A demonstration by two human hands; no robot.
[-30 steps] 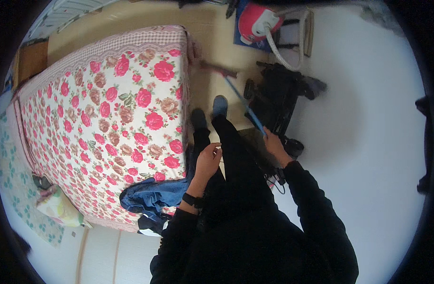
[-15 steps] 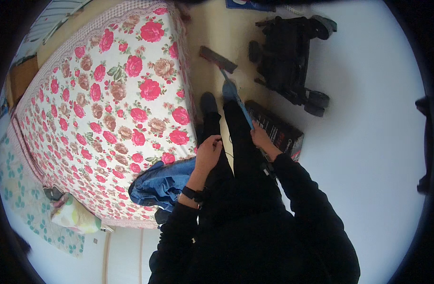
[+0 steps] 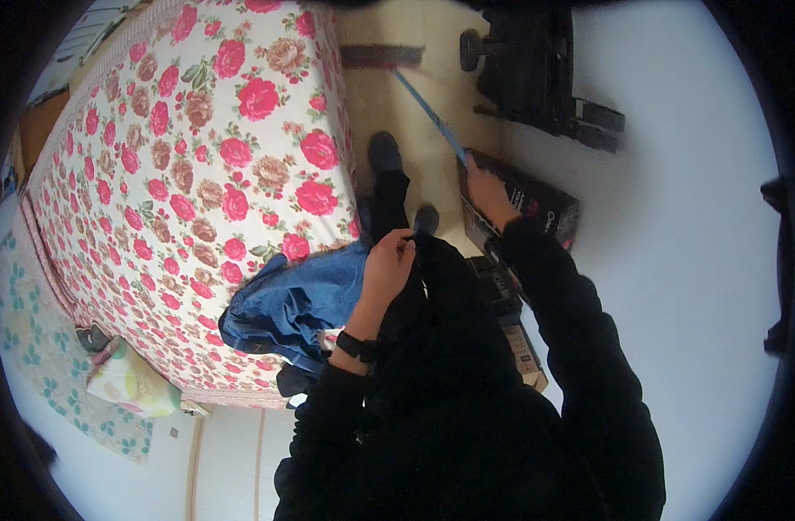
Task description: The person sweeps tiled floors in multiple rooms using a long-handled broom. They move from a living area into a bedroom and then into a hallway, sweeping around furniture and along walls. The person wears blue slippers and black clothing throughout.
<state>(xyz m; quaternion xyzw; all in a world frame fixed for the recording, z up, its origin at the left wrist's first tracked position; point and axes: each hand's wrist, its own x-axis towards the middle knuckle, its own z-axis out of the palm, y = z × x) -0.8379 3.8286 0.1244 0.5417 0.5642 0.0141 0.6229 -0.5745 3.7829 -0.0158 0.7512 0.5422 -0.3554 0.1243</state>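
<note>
A broom with a light blue handle (image 3: 428,111) and a dark, wide bristle head (image 3: 382,57) reaches out ahead of me. Its head rests on the floor beside the bed. My right hand (image 3: 486,189) is wrapped round the upper part of the handle, close to a dark printed box. My left hand (image 3: 388,267) hovers in front of my thigh with its fingers curled in, and I see nothing in it. A dark band circles the left wrist. Next to that forearm lies a blue denim garment (image 3: 298,300) on the bed's edge.
On the left a bed with a rose-patterned cover (image 3: 198,187) takes up much room. A black folded wheeled frame (image 3: 528,74) stands at the far right by the white wall (image 3: 684,217). The dark box (image 3: 536,208) and a cardboard box (image 3: 523,352) sit along that wall.
The broom head has moved farther away and left, turning level, and my right hand has reached forward with it. One foot has stepped back. The view has moved forward past the bed and boxes.
</note>
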